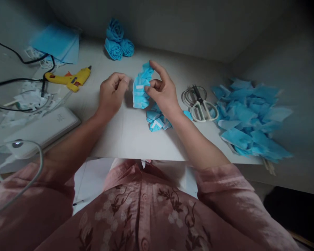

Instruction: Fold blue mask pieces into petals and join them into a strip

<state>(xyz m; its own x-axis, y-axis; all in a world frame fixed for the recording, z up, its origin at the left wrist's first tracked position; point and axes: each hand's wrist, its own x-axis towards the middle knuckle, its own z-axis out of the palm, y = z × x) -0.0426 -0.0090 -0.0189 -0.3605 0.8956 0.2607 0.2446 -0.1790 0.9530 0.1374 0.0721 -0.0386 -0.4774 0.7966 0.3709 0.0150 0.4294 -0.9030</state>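
Note:
Between the thumb and fingers of my right hand (163, 89) is a pleated strip of blue mask fabric (141, 96), held upright above the table, with a small white patch on its face. My left hand (112, 91) is closed in a pinch just to the left of the strip, apart from it. Whatever it may hold is too small to make out. Beneath my right wrist lie more folded blue fabric pieces (156, 122) with white strips on them, partly covered by my forearm.
Rolled blue fabric roses (115, 48) sit at the back. A yellow glue gun (77, 80), blue face masks (56, 43), white scraps (32, 97), cables and a white power bank (45, 130) are left. Scissors (204, 111), coiled wire (188, 97) and piled blue pieces (251, 118) are right.

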